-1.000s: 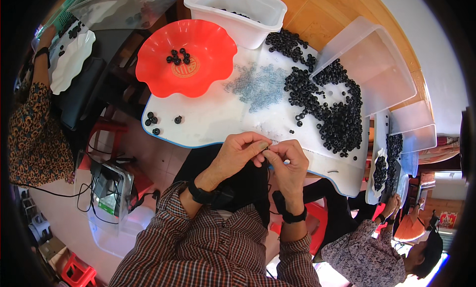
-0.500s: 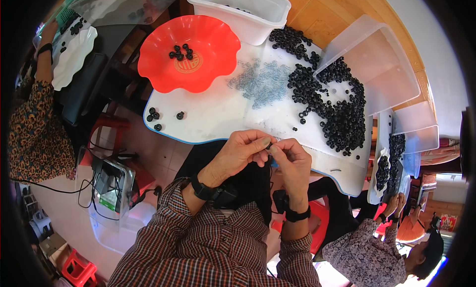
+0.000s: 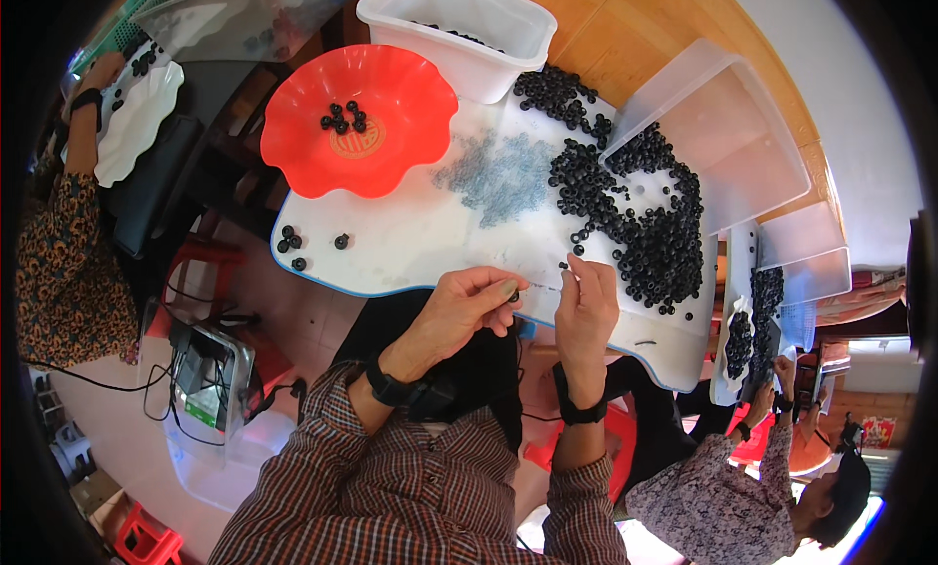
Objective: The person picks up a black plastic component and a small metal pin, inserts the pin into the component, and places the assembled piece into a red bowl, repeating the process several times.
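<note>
Head view: hands (image 3: 532, 306) now slightly apart (joined before), small ring (image 3: 510, 292) pinched.

Down on the floor, left of the white worktable (image 3: 420, 243), a small grey device (image 3: 207, 384) faces up with a green-lit rectangular screen, dark cables trailing from it. Beyond the table's far right end, near the wall, a small red sign or label (image 3: 876, 431) shows yellow marks; it is too small to tell more.
</note>
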`<state>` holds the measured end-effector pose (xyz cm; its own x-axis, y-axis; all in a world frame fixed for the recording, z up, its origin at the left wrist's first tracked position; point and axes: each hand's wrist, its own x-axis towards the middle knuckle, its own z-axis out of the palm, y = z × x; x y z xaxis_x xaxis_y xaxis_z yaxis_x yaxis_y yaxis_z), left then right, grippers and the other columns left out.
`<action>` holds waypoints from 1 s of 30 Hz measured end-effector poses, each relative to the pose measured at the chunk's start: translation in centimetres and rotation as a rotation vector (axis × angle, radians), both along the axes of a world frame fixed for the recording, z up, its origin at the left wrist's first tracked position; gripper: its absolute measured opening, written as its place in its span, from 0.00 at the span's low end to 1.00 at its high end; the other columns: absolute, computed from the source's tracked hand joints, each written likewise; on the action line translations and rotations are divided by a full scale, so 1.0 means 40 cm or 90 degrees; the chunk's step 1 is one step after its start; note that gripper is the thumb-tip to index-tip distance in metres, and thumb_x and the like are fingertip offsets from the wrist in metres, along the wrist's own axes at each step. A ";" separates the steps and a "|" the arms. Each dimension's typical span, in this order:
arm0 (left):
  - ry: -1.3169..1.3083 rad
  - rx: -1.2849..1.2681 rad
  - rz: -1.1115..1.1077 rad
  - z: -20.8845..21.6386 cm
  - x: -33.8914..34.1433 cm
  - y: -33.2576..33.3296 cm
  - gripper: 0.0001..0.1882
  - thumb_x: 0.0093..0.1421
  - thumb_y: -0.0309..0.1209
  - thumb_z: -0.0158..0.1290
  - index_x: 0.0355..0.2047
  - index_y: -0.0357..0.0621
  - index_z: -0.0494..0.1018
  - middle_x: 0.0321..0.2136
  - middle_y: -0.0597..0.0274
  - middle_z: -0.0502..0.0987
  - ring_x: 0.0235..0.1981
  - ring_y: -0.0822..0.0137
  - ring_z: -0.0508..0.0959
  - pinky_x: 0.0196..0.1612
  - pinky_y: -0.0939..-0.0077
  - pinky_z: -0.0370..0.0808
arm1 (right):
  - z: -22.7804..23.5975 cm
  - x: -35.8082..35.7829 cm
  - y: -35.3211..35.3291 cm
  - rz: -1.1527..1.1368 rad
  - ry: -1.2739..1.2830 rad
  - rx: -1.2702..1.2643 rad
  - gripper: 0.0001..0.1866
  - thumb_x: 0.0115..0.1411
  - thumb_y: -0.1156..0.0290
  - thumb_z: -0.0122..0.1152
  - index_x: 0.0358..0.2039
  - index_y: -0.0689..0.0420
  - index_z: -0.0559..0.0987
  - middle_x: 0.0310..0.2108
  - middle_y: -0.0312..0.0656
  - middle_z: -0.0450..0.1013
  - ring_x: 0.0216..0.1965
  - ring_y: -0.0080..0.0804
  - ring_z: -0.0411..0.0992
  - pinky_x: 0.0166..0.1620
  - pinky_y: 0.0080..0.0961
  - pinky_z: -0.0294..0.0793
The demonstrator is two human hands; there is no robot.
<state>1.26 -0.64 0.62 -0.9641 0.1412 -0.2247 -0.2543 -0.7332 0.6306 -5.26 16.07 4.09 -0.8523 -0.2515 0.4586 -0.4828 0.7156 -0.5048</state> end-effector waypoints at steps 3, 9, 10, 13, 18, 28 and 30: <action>-0.004 0.002 0.000 0.001 -0.001 0.000 0.13 0.68 0.29 0.48 0.46 0.33 0.75 0.30 0.61 0.77 0.25 0.76 0.76 0.28 0.82 0.77 | -0.020 -0.013 0.005 -0.002 0.064 0.117 0.12 0.53 0.81 0.58 0.40 0.61 0.79 0.35 0.42 0.71 0.38 0.40 0.71 0.36 0.33 0.74; 0.002 0.010 0.004 -0.005 -0.001 -0.001 0.13 0.67 0.30 0.49 0.46 0.33 0.75 0.31 0.61 0.77 0.26 0.76 0.76 0.28 0.82 0.77 | -0.035 -0.024 0.015 0.023 0.068 0.217 0.15 0.51 0.82 0.58 0.40 0.60 0.79 0.34 0.42 0.71 0.39 0.41 0.71 0.35 0.33 0.74; 0.002 0.017 0.002 -0.006 -0.001 -0.001 0.13 0.67 0.30 0.49 0.46 0.33 0.75 0.31 0.61 0.77 0.26 0.76 0.76 0.29 0.82 0.77 | -0.033 -0.024 0.015 0.030 0.066 0.166 0.13 0.52 0.82 0.58 0.41 0.60 0.79 0.34 0.42 0.72 0.37 0.38 0.71 0.34 0.30 0.74; -0.004 0.033 0.011 -0.008 0.000 -0.001 0.13 0.67 0.31 0.49 0.46 0.33 0.75 0.31 0.61 0.77 0.26 0.77 0.76 0.29 0.82 0.77 | -0.015 -0.004 0.004 0.002 -0.130 -0.097 0.11 0.57 0.80 0.57 0.42 0.62 0.78 0.33 0.41 0.74 0.33 0.30 0.72 0.34 0.25 0.73; -0.002 0.072 0.014 0.014 -0.009 0.009 0.14 0.67 0.31 0.49 0.46 0.33 0.74 0.31 0.61 0.77 0.25 0.77 0.76 0.30 0.82 0.76 | -0.009 0.016 0.021 0.104 -0.432 -0.552 0.10 0.64 0.76 0.56 0.45 0.66 0.77 0.35 0.43 0.77 0.29 0.20 0.70 0.33 0.17 0.71; 0.024 0.114 0.040 0.036 -0.017 0.024 0.14 0.68 0.31 0.48 0.45 0.33 0.74 0.31 0.61 0.78 0.26 0.76 0.77 0.30 0.83 0.77 | 0.002 0.052 -0.006 0.175 -0.536 -0.760 0.11 0.64 0.76 0.56 0.45 0.67 0.77 0.36 0.42 0.77 0.32 0.22 0.72 0.36 0.17 0.71; 0.016 0.110 0.047 0.048 -0.016 0.025 0.14 0.68 0.31 0.48 0.45 0.33 0.74 0.31 0.61 0.78 0.26 0.76 0.77 0.30 0.83 0.78 | 0.001 0.058 -0.011 0.189 -0.527 -0.754 0.10 0.64 0.76 0.57 0.44 0.67 0.77 0.35 0.41 0.76 0.33 0.22 0.72 0.37 0.17 0.71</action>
